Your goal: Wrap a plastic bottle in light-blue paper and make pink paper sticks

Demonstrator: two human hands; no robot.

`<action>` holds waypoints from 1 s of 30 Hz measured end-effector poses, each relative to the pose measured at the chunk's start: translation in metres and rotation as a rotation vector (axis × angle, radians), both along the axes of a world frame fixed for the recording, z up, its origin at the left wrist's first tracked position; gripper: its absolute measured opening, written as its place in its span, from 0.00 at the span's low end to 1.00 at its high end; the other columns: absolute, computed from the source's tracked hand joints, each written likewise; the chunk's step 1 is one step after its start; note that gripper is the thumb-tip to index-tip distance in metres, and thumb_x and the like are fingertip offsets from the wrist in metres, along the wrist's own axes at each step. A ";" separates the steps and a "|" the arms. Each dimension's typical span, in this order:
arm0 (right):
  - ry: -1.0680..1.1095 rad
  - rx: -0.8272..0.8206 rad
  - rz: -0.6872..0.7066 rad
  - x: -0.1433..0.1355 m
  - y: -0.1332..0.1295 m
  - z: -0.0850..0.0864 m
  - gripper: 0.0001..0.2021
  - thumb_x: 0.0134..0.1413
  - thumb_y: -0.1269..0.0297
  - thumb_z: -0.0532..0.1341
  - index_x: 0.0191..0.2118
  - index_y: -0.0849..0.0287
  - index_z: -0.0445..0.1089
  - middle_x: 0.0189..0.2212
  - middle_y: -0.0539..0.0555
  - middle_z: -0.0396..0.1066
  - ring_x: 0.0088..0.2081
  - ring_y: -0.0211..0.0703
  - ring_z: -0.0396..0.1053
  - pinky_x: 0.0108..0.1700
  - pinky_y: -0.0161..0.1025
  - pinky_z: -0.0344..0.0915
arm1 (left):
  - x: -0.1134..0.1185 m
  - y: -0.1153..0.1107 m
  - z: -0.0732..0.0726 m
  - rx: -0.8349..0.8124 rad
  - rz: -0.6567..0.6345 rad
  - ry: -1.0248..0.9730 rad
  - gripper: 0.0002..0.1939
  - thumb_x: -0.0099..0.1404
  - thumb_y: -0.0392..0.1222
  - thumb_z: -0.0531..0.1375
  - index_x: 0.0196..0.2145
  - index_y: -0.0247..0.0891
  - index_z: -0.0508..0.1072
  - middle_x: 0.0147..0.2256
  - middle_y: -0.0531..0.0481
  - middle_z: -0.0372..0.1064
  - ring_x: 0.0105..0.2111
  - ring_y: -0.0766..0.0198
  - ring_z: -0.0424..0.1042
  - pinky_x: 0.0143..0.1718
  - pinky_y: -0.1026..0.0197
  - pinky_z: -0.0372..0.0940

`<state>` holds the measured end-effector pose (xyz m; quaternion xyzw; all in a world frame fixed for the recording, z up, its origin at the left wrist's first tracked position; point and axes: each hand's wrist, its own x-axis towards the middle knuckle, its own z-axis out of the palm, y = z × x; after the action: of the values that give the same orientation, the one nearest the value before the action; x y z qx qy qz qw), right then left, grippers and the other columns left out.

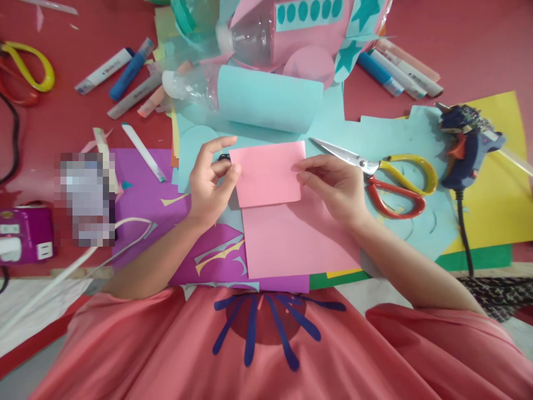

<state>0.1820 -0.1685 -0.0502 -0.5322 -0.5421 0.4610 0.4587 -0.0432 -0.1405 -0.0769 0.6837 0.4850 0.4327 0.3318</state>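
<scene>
A small pink paper rectangle (pixel 268 176) is held up in front of me by its two side edges. My left hand (pixel 212 183) has its thumb on the left edge, with the index finger raised and the other fingers curled. At the right edge, my right hand (pixel 333 186) pinches the paper between thumb and fingers. Beneath it lies a larger pink sheet (pixel 291 244). Scissors (pixel 370 166) with one yellow and one red handle rest just right of my right hand, blades pointing to the upper left.
A bottle wrapped in light blue paper (pixel 270 100) lies beyond my hands, with a pink-wrapped bottle (pixel 308 33) behind. A glue gun (pixel 470 144) sits right on yellow paper (pixel 499 205). Several markers (pixel 133 69), purple paper (pixel 166 233) and a purple power socket (pixel 29 233) are left.
</scene>
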 end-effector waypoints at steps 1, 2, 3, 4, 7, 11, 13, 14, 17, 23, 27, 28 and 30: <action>-0.010 -0.006 -0.002 0.000 0.000 0.001 0.06 0.50 0.70 0.63 0.34 0.52 0.75 0.32 0.47 0.77 0.30 0.37 0.72 0.33 0.41 0.74 | 0.000 0.000 0.000 -0.004 0.000 0.000 0.21 0.67 0.56 0.56 0.52 0.44 0.64 0.32 0.52 0.67 0.21 0.71 0.61 0.22 0.65 0.55; -0.017 -0.006 0.000 0.000 0.000 0.001 0.06 0.50 0.69 0.64 0.35 0.52 0.75 0.33 0.47 0.77 0.30 0.36 0.71 0.32 0.40 0.73 | 0.000 0.000 0.001 -0.008 0.000 0.000 0.20 0.67 0.56 0.56 0.52 0.44 0.64 0.33 0.52 0.68 0.21 0.72 0.61 0.22 0.65 0.54; -0.020 -0.002 0.003 0.001 0.000 0.001 0.07 0.49 0.69 0.64 0.36 0.51 0.75 0.34 0.47 0.76 0.29 0.36 0.71 0.31 0.40 0.73 | 0.000 0.000 0.001 -0.011 0.000 -0.002 0.20 0.67 0.55 0.56 0.52 0.44 0.64 0.34 0.51 0.69 0.21 0.72 0.61 0.22 0.65 0.54; -0.021 0.004 0.007 0.001 0.001 0.001 0.08 0.49 0.69 0.64 0.37 0.51 0.76 0.36 0.47 0.76 0.28 0.35 0.70 0.31 0.41 0.73 | 0.000 0.001 0.001 -0.011 -0.001 -0.005 0.20 0.67 0.55 0.56 0.52 0.44 0.64 0.34 0.51 0.70 0.21 0.72 0.61 0.22 0.65 0.54; -0.017 0.021 0.025 0.003 0.002 -0.001 0.10 0.50 0.68 0.64 0.39 0.49 0.76 0.39 0.47 0.76 0.28 0.35 0.69 0.31 0.41 0.73 | 0.000 0.001 0.002 -0.013 0.002 -0.010 0.20 0.67 0.56 0.56 0.52 0.45 0.64 0.35 0.51 0.71 0.20 0.72 0.61 0.21 0.65 0.54; 0.008 0.040 0.070 0.004 0.002 -0.005 0.14 0.50 0.68 0.64 0.43 0.47 0.75 0.46 0.48 0.73 0.29 0.34 0.69 0.30 0.39 0.72 | -0.001 0.002 0.002 -0.022 0.002 -0.009 0.21 0.67 0.56 0.56 0.52 0.45 0.64 0.37 0.50 0.71 0.21 0.72 0.61 0.21 0.65 0.53; 0.019 0.035 0.103 0.005 0.001 -0.005 0.17 0.51 0.68 0.64 0.47 0.47 0.73 0.52 0.48 0.71 0.27 0.32 0.67 0.29 0.39 0.72 | -0.002 0.002 0.002 -0.017 -0.007 -0.013 0.21 0.67 0.56 0.56 0.53 0.44 0.63 0.34 0.51 0.70 0.20 0.73 0.59 0.21 0.66 0.52; 0.019 0.024 0.121 0.005 0.001 -0.005 0.18 0.51 0.68 0.63 0.49 0.46 0.72 0.54 0.49 0.69 0.25 0.31 0.66 0.28 0.38 0.72 | -0.002 0.003 0.002 -0.017 -0.010 -0.017 0.21 0.67 0.56 0.56 0.53 0.44 0.63 0.32 0.52 0.69 0.20 0.73 0.58 0.21 0.66 0.52; 0.023 -0.003 0.168 0.006 0.000 -0.004 0.21 0.53 0.69 0.62 0.52 0.44 0.70 0.58 0.49 0.65 0.23 0.29 0.63 0.27 0.38 0.72 | -0.002 0.003 0.003 -0.024 -0.010 -0.032 0.20 0.67 0.55 0.57 0.51 0.44 0.64 0.33 0.51 0.70 0.19 0.73 0.58 0.21 0.65 0.53; 0.061 0.007 0.266 0.010 0.002 -0.005 0.27 0.52 0.71 0.62 0.57 0.42 0.65 0.62 0.50 0.60 0.26 0.28 0.64 0.31 0.37 0.73 | -0.002 0.004 0.006 -0.029 0.023 -0.034 0.18 0.66 0.55 0.57 0.50 0.46 0.65 0.37 0.50 0.71 0.19 0.73 0.58 0.21 0.64 0.53; 0.078 -0.009 0.348 0.012 0.002 -0.007 0.30 0.54 0.71 0.60 0.62 0.41 0.60 0.66 0.51 0.54 0.26 0.27 0.65 0.32 0.36 0.74 | -0.003 0.005 0.004 -0.018 0.016 -0.056 0.18 0.66 0.55 0.58 0.50 0.46 0.65 0.27 0.55 0.66 0.17 0.73 0.54 0.20 0.64 0.53; 0.089 -0.015 0.376 0.012 0.002 -0.007 0.31 0.55 0.71 0.60 0.63 0.41 0.58 0.67 0.52 0.51 0.26 0.26 0.65 0.32 0.36 0.74 | -0.003 0.006 0.003 -0.013 0.019 -0.058 0.19 0.65 0.55 0.58 0.50 0.46 0.65 0.25 0.56 0.64 0.17 0.73 0.53 0.20 0.65 0.52; 0.109 -0.023 0.427 0.013 0.002 -0.006 0.32 0.57 0.71 0.58 0.65 0.40 0.54 0.69 0.52 0.45 0.27 0.25 0.66 0.33 0.35 0.75 | -0.003 0.007 0.002 0.000 0.039 -0.056 0.19 0.65 0.56 0.58 0.50 0.45 0.66 0.24 0.57 0.61 0.16 0.74 0.51 0.19 0.65 0.51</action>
<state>0.1951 -0.1661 -0.0566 -0.3848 -0.6115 0.5820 0.3732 -0.0466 -0.1338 -0.0750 0.6616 0.4888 0.4580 0.3369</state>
